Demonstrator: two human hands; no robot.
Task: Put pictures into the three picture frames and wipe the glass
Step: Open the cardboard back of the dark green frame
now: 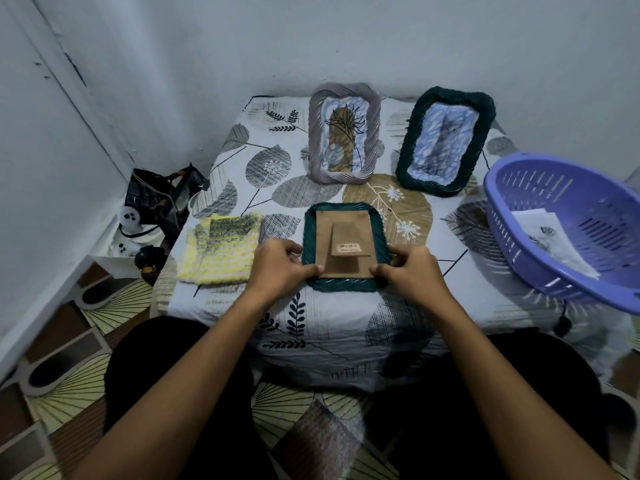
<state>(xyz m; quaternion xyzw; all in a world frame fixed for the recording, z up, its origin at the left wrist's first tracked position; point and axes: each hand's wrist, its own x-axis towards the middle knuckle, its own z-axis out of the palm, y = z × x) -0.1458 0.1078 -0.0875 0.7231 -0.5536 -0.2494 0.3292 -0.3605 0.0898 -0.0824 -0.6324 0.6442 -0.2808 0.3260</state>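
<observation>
A dark green picture frame (344, 211) lies face down near the table's front edge, its brown cardboard back (343, 230) and stand facing up. My left hand (280, 268) grips its near left corner. My right hand (408, 271) grips the near right corner, with the fingertips of both hands on the cardboard's lower edge. A grey frame (317, 140) stands upright at the back centre. A second dark green frame (407, 147) leans at the back right. A yellow knitted cloth (220, 249) lies left of the face-down frame.
A purple plastic basket (519, 244) with papers (543, 233) inside sits tilted at the table's right edge. The table has a leaf-patterned cover (242, 174). A black bag (162, 199) and small items fill the left corner on the floor. White walls close in behind and left.
</observation>
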